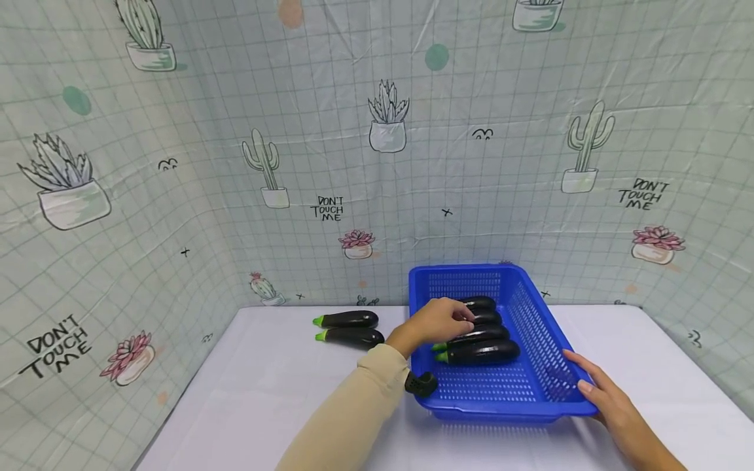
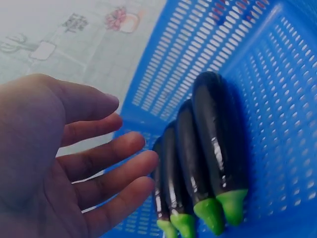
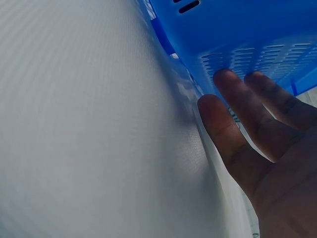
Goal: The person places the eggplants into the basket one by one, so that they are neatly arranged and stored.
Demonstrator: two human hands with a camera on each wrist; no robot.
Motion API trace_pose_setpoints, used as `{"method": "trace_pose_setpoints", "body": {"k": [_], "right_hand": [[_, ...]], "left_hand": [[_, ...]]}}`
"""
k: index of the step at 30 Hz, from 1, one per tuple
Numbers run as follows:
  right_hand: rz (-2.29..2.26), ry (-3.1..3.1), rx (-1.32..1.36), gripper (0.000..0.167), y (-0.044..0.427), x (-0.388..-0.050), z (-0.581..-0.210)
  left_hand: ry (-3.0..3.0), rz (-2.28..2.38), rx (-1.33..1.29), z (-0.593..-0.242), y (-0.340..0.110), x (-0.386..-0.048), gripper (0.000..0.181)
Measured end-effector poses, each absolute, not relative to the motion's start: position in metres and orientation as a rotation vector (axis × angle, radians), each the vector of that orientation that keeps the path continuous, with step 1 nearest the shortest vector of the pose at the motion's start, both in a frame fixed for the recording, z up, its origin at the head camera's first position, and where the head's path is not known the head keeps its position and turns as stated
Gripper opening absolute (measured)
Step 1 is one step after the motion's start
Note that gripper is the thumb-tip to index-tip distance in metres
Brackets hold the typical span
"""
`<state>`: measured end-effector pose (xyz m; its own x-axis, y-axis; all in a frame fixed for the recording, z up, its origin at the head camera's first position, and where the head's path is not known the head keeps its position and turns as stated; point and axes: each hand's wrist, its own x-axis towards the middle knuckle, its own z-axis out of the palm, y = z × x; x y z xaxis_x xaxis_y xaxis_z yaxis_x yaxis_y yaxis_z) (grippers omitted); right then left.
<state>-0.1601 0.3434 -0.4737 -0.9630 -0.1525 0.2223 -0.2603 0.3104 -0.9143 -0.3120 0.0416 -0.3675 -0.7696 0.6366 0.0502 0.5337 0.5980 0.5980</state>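
Printed text, 3 legible instances, each "DON'T TOUCH ME", black hand-lettered capitals on the grid-patterned backdrop cloth (image 1: pixel 412 186). Head view, from centre:
1. Large lettering (image 1: pixel 55 343), between 8 and 9 o'clock, slanted.
2. Small lettering (image 1: pixel 328 209), 10 o'clock, near centre.
3. Medium lettering (image 1: pixel 645 194), near 3 o'clock.
Signs: small black crosses (image 1: pixel 447 212), same cloth.
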Motion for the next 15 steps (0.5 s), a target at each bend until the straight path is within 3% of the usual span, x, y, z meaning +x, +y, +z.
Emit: {"method": "trace_pose_setpoints", "body": {"k": [7,15], "right_hand": [[1.74,-2.473,0.375,0.05,0.346,-0.161,-0.473],[1.765,-2.468,0.4,0.05,0.345,-0.162,-0.476]], "left_hand": [[2.516,1.167,1.009,-0.36,0.013,-0.313,0.024],[2.384,1.611,0.764,-0.368,-0.036,-0.317,0.027]]}}
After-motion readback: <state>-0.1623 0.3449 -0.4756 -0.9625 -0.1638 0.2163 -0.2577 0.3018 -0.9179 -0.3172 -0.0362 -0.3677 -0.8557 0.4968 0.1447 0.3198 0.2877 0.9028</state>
